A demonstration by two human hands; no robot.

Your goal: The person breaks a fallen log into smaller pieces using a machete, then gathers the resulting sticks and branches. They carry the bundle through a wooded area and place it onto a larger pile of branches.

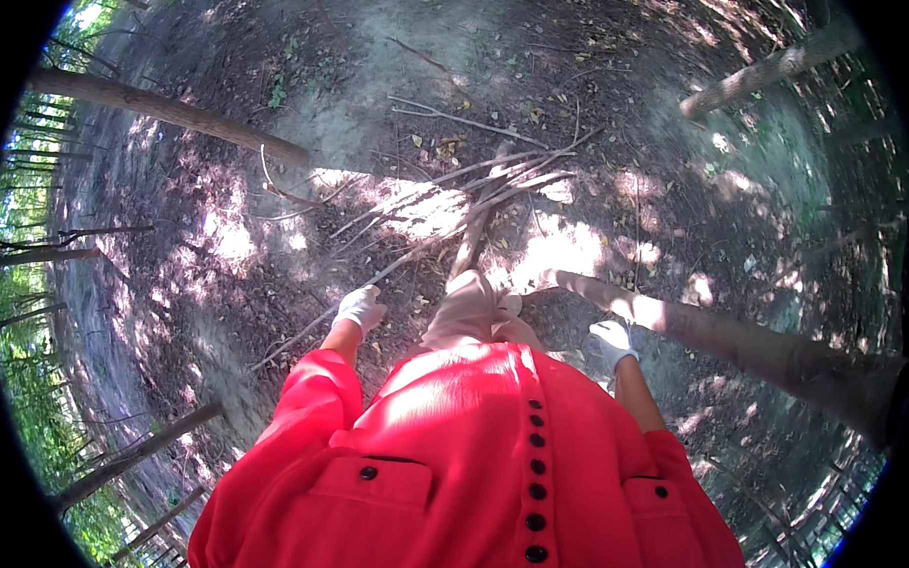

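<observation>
My left hand [360, 310], in a white glove, hangs left of my body with its fingers loosely curled and slightly apart. I see nothing held in it. A long thin stick [297, 337] runs past that hand in the picture; whether they touch I cannot tell. On the right, my right hand [613, 340], also in a white glove, is held low with its fingers apart and nothing visible in them. Ahead of my feet lies a loose pile of sticks [498, 190], crossed over a thicker branch [473, 235].
A tree trunk [713, 328] rises close on my right, near the right hand. Other trunks stand at the left [190, 115] and far right [772, 75]. A forked twig [450, 116] lies beyond the pile. Fallen leaves and sun patches dot the dirt ground [350, 110].
</observation>
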